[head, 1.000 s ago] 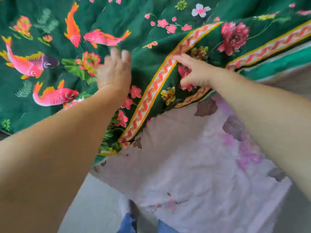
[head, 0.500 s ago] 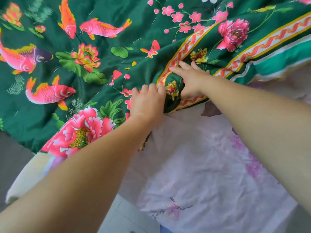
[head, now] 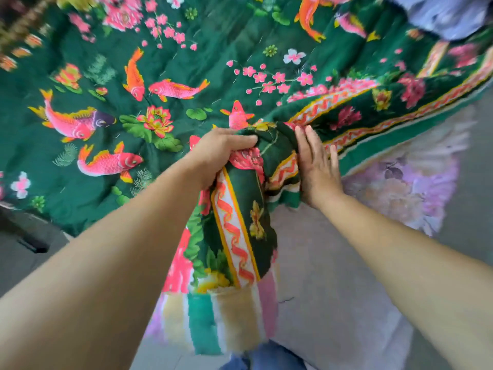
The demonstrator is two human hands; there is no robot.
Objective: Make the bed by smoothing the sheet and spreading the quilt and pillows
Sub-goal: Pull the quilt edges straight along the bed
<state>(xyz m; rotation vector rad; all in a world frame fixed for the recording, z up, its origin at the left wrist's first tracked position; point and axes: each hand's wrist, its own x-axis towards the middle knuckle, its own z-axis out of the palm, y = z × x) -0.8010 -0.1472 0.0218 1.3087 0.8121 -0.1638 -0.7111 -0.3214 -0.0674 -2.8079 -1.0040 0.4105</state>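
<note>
Green quilt, printed with koi and blossoms, lies spread over the bed, its near corner bunched above the pale floral sheet. Left hand is clenched around that gathered corner; right hand lies flat against the fold with fingers extended, gripping nothing. A one-sided tug could likely drag the quilt askew and rumple the sheet beneath it.

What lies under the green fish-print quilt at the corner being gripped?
Under the quilt, a pale floral sheet shows to the right of the corner that the left hand bunches and the right hand presses. Farther back the quilt covers everything beneath.
</note>
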